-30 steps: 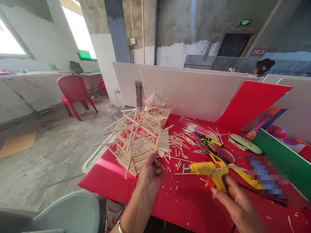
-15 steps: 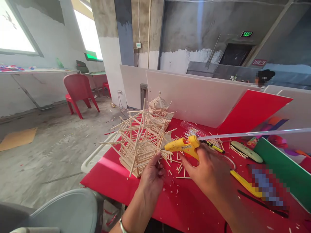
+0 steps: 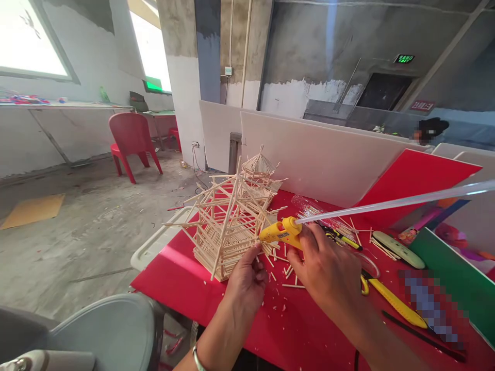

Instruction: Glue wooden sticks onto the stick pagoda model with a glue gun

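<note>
A pagoda-like model of thin wooden sticks [image 3: 228, 226] stands at the left end of the red table [image 3: 294, 330]. My left hand [image 3: 247, 283] rests against its lower right side, fingers curled on the sticks. My right hand [image 3: 325, 270] grips a yellow glue gun [image 3: 278, 232], whose nozzle touches the model's right edge. A long clear glue stick [image 3: 394, 203] juts from the gun's back toward the right. A smaller finished stick pavilion [image 3: 261, 172] stands just behind the model.
Loose cut sticks [image 3: 284, 270] litter the table. To the right lie a yellow utility knife [image 3: 394, 304], pliers [image 3: 340, 237] and a bag of sticks [image 3: 309, 206]. White and red boards [image 3: 325, 159] stand behind. A grey chair back [image 3: 108, 330] is near left.
My right hand picked the glue gun up from the table and brought it leftward to the model's right edge. My left hand stayed on the model.
</note>
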Demonstrator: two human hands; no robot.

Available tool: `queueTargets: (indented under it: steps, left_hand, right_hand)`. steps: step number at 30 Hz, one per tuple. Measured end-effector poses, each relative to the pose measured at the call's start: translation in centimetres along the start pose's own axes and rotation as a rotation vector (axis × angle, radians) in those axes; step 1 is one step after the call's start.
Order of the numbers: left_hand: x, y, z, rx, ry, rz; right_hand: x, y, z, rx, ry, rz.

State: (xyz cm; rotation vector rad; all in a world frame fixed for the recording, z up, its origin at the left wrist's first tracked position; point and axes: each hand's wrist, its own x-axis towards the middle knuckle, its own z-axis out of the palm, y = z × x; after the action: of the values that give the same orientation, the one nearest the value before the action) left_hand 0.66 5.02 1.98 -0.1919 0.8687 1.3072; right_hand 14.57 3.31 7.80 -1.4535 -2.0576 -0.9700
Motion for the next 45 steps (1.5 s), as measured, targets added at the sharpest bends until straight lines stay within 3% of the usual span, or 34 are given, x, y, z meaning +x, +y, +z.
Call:
queueTargets:
  steps: [45]
  left_hand:
    - [-1.0, 0.5, 0.2, 0.005, 0.046, -0.008]
  right_hand:
    - [-0.3, 0.0, -0.5, 0.009, 0.04, -0.036]
